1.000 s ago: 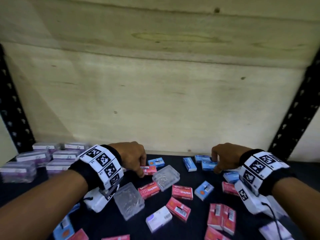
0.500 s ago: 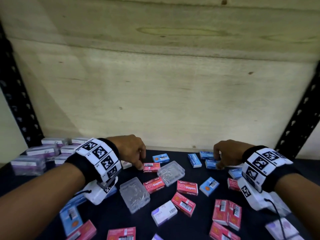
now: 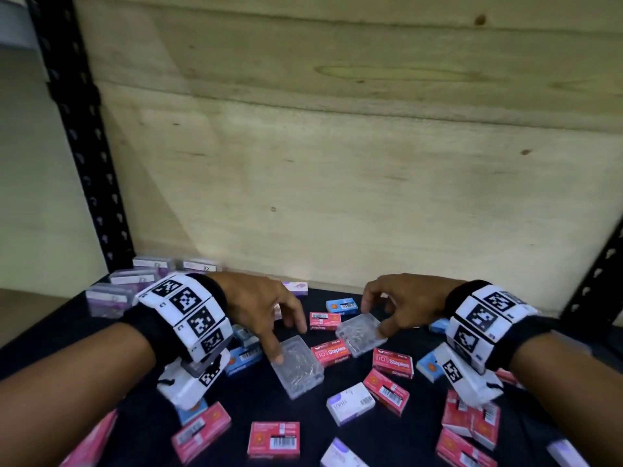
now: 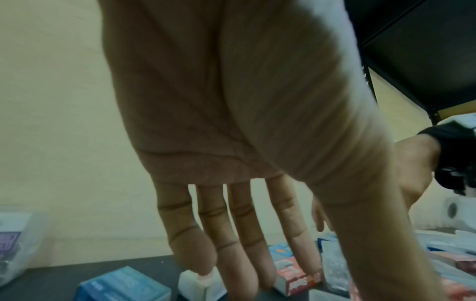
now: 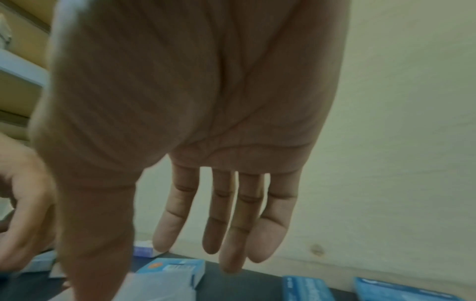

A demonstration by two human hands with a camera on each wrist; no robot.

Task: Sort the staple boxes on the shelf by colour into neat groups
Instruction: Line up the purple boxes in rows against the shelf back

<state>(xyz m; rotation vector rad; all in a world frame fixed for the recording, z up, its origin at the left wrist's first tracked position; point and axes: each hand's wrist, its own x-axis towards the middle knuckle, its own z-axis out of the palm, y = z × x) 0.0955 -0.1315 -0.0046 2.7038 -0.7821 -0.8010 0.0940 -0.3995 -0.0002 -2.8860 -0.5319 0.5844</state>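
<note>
Head view: two clear plastic boxes among scattered red, blue and white staple boxes on the dark shelf (image 3: 337, 433). Left hand (image 3: 259, 308) reaching down, fingers spread and straightish, one fingertip on the near-left corner of the nearer clear box (image 3: 296, 370). Right hand (image 3: 401, 305) arched over the farther clear box (image 3: 361, 333), thumb at its near-right edge, fingers at its far edge, about to pinch; not plainly clamped yet. Probably light, stiff and smooth, so slippery: best taken across the short sides, lid kept level.

Left wrist view: left hand (image 4: 231, 142) spread, fingers straight, tips down among a white box (image 4: 195, 285) and a red box (image 4: 296, 281) just below.

Right wrist view: right hand (image 5: 206, 122) with fingers apart and extended; a clear box (image 5: 154, 289) under the thumb, a blue box (image 5: 175, 268) just beyond it.
</note>
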